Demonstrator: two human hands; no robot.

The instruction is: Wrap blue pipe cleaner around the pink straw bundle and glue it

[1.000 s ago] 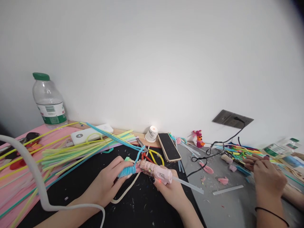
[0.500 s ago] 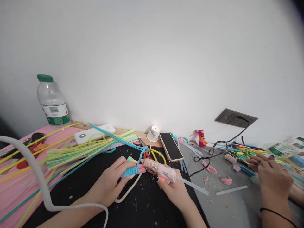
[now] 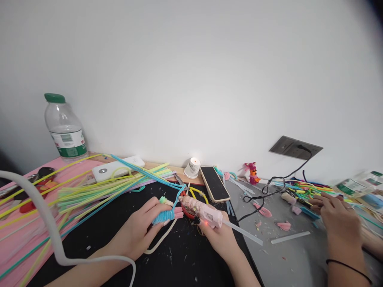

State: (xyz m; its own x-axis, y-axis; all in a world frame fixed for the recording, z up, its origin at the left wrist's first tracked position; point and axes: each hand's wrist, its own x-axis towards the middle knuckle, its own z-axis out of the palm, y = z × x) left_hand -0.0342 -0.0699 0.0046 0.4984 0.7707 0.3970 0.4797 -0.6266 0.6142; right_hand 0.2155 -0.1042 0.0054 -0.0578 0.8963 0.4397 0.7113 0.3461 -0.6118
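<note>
My left hand (image 3: 142,225) is closed on a bundle of pink stems wrapped in blue fuzzy pipe cleaner (image 3: 163,217), with a pale green and cream tip sticking up behind it. Blue strands (image 3: 149,175) run from the wrap up and back to the left. My right hand (image 3: 220,239) grips a pale pink glue gun (image 3: 205,212) with a small red light. Its nozzle is close to the blue strand beside the wrap; whether they touch I cannot tell. A clear glue stick (image 3: 243,232) juts from the gun's rear.
Pipe cleaners (image 3: 86,191) and a white power bank (image 3: 118,169) lie at left, near a bottle (image 3: 67,139). Red-handled pliers, a white cup (image 3: 192,167) and a phone (image 3: 215,184) stand behind my hands. Another person's hands (image 3: 341,219) work at right. A white cable crosses the left foreground.
The glue gun's nozzle has shifted slightly up and away from the pink stems, uncovering more of the red handles. My left hand has hardly moved. The view has shifted a little.
</note>
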